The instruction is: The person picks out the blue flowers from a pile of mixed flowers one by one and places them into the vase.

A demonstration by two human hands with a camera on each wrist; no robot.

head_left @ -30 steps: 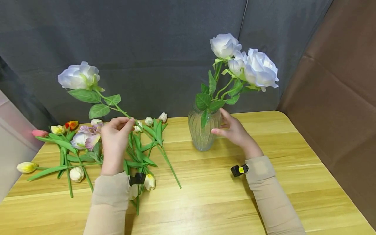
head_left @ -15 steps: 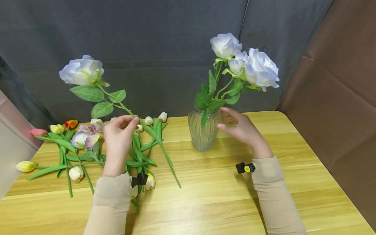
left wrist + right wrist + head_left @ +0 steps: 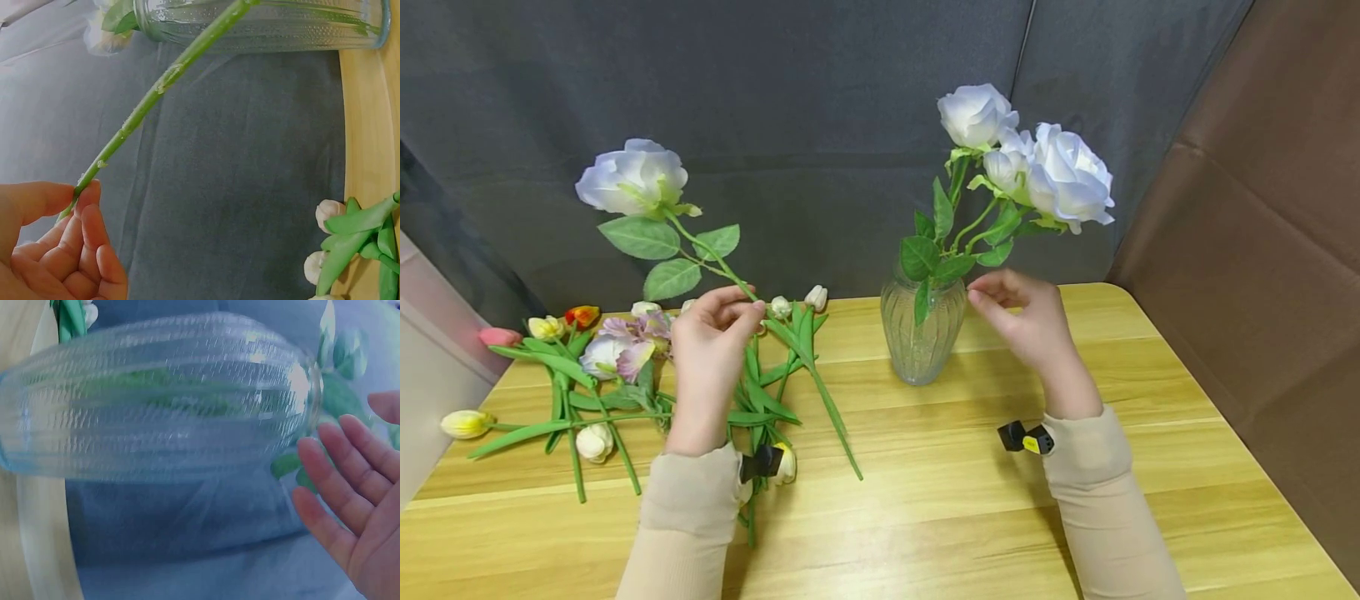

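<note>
In the head view my left hand (image 3: 711,358) pinches the green stem of a pale white-lilac rose (image 3: 632,179), its bloom tilted up to the left. The left wrist view shows the stem (image 3: 147,103) between thumb and index finger, its far end passing in front of the glass. A ribbed clear glass vase (image 3: 922,337) stands upright with several white roses (image 3: 1067,179) in it, leaning right. My right hand (image 3: 1033,325) is at the right of the vase's neck, fingers loosely bent with nothing in them. Whether a fingertip touches the glass, I cannot tell.
Tulips in several colours lie in a tangle on the wooden table (image 3: 887,517) at the left, among them a yellow tulip (image 3: 467,425). A white-and-purple flower (image 3: 625,350) lies there too. Grey cloth (image 3: 775,125) hangs behind, brown cloth (image 3: 1262,208) at the right.
My left hand has shifted slightly right, and the rose has moved right and a little up with it. My right hand has drawn back from around the vase; the vase stays put.
</note>
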